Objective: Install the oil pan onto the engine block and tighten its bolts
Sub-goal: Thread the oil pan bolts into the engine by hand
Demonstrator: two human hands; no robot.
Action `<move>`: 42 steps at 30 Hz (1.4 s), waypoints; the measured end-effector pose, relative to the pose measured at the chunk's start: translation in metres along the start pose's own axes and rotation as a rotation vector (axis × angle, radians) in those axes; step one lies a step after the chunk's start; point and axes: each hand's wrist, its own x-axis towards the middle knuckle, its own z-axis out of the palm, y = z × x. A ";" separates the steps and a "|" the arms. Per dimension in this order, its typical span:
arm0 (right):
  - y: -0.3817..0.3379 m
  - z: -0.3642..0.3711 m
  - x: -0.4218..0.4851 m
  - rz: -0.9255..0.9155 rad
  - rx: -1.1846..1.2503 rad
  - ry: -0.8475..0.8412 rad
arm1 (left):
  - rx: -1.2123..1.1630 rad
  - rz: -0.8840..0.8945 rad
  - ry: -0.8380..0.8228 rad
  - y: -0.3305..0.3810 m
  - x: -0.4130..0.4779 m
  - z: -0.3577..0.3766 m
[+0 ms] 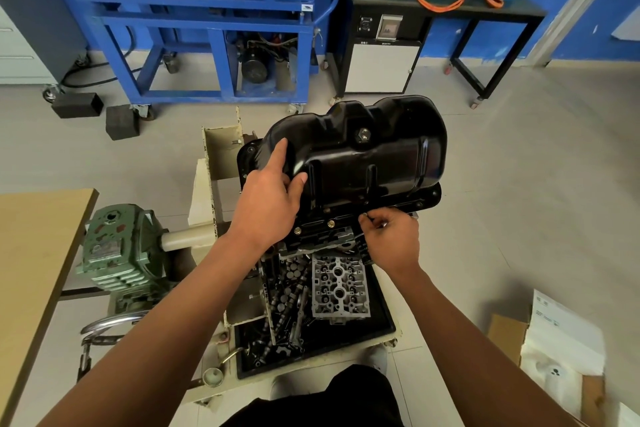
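Observation:
The glossy black oil pan (363,152) sits upside down on the engine block (322,241), which is mostly hidden under it. Its drain plug (363,135) faces me. My left hand (270,198) rests on the pan's left end, index finger stretched up along the side and thumb pressing the near wall. My right hand (389,236) is at the pan's near flange, fingers curled and pinching a small bolt at a flange hole; the bolt itself is hardly visible. Two brass-coloured bolts (330,224) sit in the near flange between my hands.
A black tray (377,329) below the block holds a grey cylinder head (339,288) and several loose engine parts. A green gearbox (117,246) stands left by a wooden table (38,236). Behind are a blue lift frame (207,28) and a black bench. Cardboard and papers lie at right.

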 end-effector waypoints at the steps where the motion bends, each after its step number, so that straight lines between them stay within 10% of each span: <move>1: -0.001 0.000 0.000 0.010 0.002 0.000 | 0.001 -0.002 0.000 0.000 0.000 0.000; 42: -0.004 0.006 0.001 0.082 -0.086 -0.020 | 0.030 -0.026 -0.006 0.002 -0.001 0.000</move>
